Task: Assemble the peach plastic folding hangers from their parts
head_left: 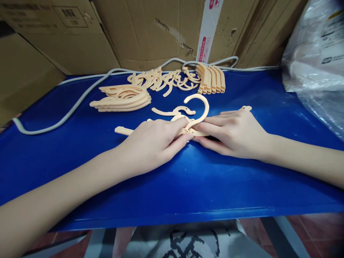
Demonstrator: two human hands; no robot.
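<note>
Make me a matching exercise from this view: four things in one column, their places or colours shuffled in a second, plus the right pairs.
Column one
1. Tabletop
2. Cable
3. Raised hanger hook
4. Clear plastic wrapping

Column two
A. Runs partly along the foot of the cardboard
B. Upper right of the view
C. Blue
D. Base at the fingertips of the left hand and right hand

Right pairs: 1-C, 2-A, 3-D, 4-B
</note>
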